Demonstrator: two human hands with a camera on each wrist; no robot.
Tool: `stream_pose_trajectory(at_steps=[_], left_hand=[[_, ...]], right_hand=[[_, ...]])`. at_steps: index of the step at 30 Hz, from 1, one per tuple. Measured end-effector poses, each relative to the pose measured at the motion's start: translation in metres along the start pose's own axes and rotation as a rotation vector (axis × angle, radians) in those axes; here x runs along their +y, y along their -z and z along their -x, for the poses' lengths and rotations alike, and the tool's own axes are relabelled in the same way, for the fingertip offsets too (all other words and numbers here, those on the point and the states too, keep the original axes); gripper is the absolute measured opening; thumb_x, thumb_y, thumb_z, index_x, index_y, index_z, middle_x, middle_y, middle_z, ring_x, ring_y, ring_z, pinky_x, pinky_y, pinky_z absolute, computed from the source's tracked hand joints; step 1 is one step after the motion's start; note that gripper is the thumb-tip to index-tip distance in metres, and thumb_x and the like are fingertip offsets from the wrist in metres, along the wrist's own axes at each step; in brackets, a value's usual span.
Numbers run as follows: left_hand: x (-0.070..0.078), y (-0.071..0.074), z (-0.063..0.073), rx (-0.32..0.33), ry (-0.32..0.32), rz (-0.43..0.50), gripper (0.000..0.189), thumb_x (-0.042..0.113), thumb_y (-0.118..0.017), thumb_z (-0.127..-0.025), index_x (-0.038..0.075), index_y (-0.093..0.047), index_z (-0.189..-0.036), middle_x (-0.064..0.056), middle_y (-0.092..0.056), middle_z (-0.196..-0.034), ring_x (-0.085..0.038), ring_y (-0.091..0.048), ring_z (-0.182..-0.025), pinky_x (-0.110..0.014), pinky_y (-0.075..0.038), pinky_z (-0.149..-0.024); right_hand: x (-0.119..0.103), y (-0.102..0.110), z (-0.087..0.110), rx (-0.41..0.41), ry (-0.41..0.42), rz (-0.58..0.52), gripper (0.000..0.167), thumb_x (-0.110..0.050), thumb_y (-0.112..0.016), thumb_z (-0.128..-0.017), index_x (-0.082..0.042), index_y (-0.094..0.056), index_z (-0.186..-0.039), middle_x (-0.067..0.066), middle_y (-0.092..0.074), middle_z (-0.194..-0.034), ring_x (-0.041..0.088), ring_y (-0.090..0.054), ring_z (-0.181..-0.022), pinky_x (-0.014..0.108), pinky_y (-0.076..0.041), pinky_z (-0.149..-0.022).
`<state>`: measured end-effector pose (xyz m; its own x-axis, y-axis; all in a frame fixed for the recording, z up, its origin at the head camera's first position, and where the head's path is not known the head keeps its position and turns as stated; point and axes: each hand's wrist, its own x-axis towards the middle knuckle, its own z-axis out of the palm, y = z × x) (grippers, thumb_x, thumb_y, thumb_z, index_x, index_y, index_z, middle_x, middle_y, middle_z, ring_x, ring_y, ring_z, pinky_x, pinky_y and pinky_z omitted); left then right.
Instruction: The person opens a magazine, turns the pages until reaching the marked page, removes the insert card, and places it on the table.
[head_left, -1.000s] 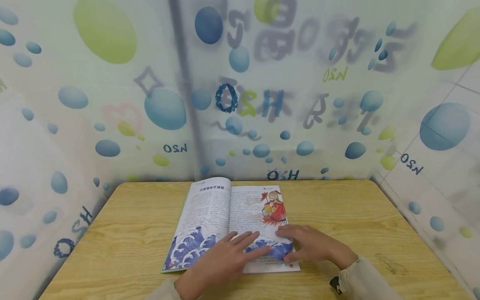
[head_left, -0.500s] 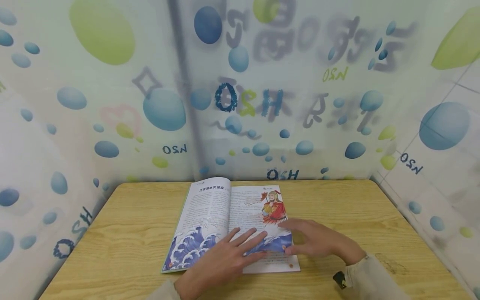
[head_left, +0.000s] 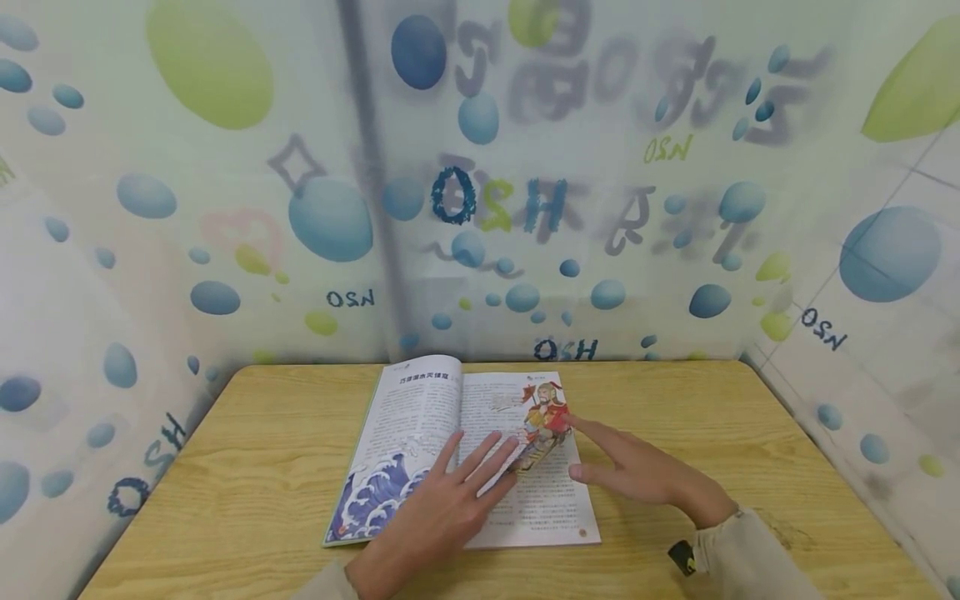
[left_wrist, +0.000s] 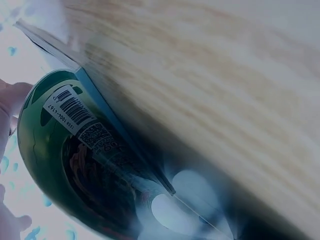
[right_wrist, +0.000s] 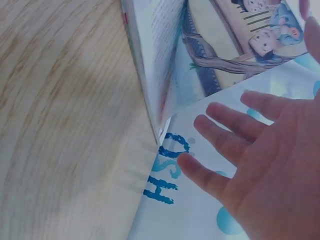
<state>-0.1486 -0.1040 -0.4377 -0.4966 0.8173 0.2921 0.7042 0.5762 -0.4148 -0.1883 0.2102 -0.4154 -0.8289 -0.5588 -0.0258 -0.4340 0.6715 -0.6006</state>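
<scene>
An open magazine (head_left: 408, 412) lies on the wooden table, blue waves printed on its left page. Its right-hand page (head_left: 546, 410), with a red-robed figure, is lifted and bent at the lower corner, baring a text page (head_left: 562, 508) beneath. My left hand (head_left: 448, 500) lies over the lower middle with fingers spread straight. Beside the right edge is my right hand (head_left: 648, 468), its index fingertip at the lifted page and its thumb held apart. In the right wrist view, the page's underside (right_wrist: 235, 45) shows drawn children. The left wrist view catches the green back cover (left_wrist: 45, 132) with a barcode.
The yellow wood-grain table (head_left: 247, 467) runs up to a pale wall sheet (head_left: 630, 108) with blue and green drops and mirrored lettering. Similar sheets close in both sides. A small dark tag (head_left: 681, 557) hangs at the right sleeve.
The right page's lower corner has lifted and folded up leftward, uncovering text below. My right hand has moved slightly up and right; my left fingers have shifted a little up and left.
</scene>
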Motion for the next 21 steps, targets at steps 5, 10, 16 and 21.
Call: stream_pose_trajectory(at_steps=[5,10,16,21], left_hand=[[-0.002,-0.001,0.002,0.002,0.022,-0.006,0.075,0.022,-0.074,-0.087,0.024,-0.039,-0.153,-0.005,-0.017,-0.166,-0.027,-0.01,-0.153,-0.063,-0.015,-0.117],[-0.004,-0.001,0.003,-0.018,0.012,-0.075,0.058,0.02,-0.069,-0.09,0.024,-0.052,-0.145,-0.004,-0.028,-0.163,-0.025,-0.018,-0.151,-0.061,-0.016,-0.117],[-0.004,-0.004,0.002,-0.065,-0.014,-0.15,0.04,0.025,-0.067,-0.09,0.025,-0.067,-0.129,-0.004,-0.045,-0.153,-0.025,-0.029,-0.147,-0.056,-0.023,-0.117],[-0.003,-0.006,0.001,-0.102,-0.019,-0.146,0.024,0.027,-0.065,-0.089,0.021,-0.075,-0.109,-0.004,-0.051,-0.148,-0.025,-0.033,-0.145,-0.058,-0.017,-0.118]], right_hand=[[0.001,-0.001,0.001,0.007,-0.016,0.026,0.079,-0.051,-0.056,-0.097,-0.011,-0.025,-0.158,0.015,-0.029,-0.16,0.04,-0.03,-0.144,0.063,-0.03,-0.11],[0.006,-0.005,-0.002,-0.026,-0.014,0.025,0.084,-0.053,-0.064,-0.092,-0.009,-0.031,-0.156,0.016,-0.031,-0.159,0.039,-0.032,-0.144,0.061,-0.03,-0.111],[0.009,-0.015,-0.005,-0.157,0.021,0.12,0.09,-0.055,-0.076,-0.079,-0.016,-0.041,-0.152,0.012,-0.032,-0.16,0.037,-0.034,-0.143,0.061,-0.032,-0.111],[0.008,-0.021,-0.004,-0.225,-0.007,0.155,0.084,-0.05,-0.082,-0.075,-0.025,-0.049,-0.148,0.004,-0.036,-0.159,0.033,-0.035,-0.144,0.061,-0.031,-0.111]])
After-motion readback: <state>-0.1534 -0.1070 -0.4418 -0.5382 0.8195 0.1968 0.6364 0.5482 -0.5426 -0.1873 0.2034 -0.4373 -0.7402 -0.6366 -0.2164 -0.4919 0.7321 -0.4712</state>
